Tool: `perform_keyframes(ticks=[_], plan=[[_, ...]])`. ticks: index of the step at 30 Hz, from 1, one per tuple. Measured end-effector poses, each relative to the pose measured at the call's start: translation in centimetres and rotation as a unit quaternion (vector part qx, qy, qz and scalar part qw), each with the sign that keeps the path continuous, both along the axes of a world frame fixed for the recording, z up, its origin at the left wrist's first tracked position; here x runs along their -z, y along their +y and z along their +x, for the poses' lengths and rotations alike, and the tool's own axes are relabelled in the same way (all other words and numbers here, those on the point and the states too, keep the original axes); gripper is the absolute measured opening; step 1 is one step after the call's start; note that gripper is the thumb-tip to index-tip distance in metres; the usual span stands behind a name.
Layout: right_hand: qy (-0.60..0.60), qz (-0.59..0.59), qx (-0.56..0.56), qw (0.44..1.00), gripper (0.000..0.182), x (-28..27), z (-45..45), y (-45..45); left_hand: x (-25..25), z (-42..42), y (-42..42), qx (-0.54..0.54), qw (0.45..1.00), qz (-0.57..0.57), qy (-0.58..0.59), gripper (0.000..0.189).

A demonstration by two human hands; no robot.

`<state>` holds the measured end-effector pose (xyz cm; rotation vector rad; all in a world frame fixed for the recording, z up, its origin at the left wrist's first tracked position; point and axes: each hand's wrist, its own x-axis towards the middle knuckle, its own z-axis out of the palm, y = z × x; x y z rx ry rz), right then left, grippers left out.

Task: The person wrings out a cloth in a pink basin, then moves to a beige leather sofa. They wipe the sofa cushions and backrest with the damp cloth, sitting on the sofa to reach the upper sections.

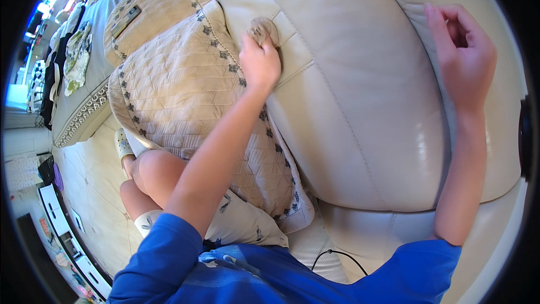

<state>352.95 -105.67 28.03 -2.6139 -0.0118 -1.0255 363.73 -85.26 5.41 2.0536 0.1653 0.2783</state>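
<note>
In my left hand (260, 57) is a small crumpled beige-brown cloth (266, 31), pressed against the cream leather sofa backrest (358, 84) near its stitched seams. My right hand (462, 46) is raised at the right, in front of another part of the cream sofa. Its fingers are loosely curled, the thumb stands apart from them, and it holds nothing visible. A quilted beige seat cover (181, 88) with a dark flower border lies beside my left forearm and partly under my legs.
On the farther quilted cover lies a remote control (126, 21). A patterned green-and-white garment (78, 57) and dark clothes rest on the grey sofa part at the upper left. A black cable (337, 253) loops near my shirt. A white drawer cabinet (76, 249) stands at the lower left.
</note>
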Motion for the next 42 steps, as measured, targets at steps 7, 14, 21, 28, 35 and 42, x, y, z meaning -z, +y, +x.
perform_keyframes(ticks=[7, 14, 21, 28, 35, 42], plan=[[-0.001, 0.006, 0.017, 1.000, 0.016, 1.0, -0.2, -0.7, -0.2, -15.9, 2.0, 0.279, 0.942, -0.082, 0.168, 0.031], [0.021, -0.028, 0.019, 0.999, 0.018, 0.9, -0.3, -1.0, -1.9, -9.7, 4.6, 0.128, 0.926, -0.345, 0.086, 0.030], [0.040, -0.024, 0.018, 0.999, 0.017, 0.8, -0.1, -1.1, 3.7, 3.0, 4.7, -0.010, 0.996, -0.031, 0.080, 0.048], [0.034, -0.056, 0.015, 0.998, 0.018, 1.2, -0.2, -2.3, 4.2, -11.2, 2.6, 0.110, 0.968, -0.090, 0.206, 0.053], [0.040, -0.024, 0.024, 0.999, 0.018, 0.9, -0.2, -0.9, 1.2, -19.6, 4.6, 0.231, 0.910, -0.164, 0.304, 0.060], [-0.007, -0.084, 0.014, 0.996, 0.018, -0.4, -1.1, -0.7, 0.4, -6.6, 4.9, -0.032, 0.900, -0.391, 0.187, 0.055]])
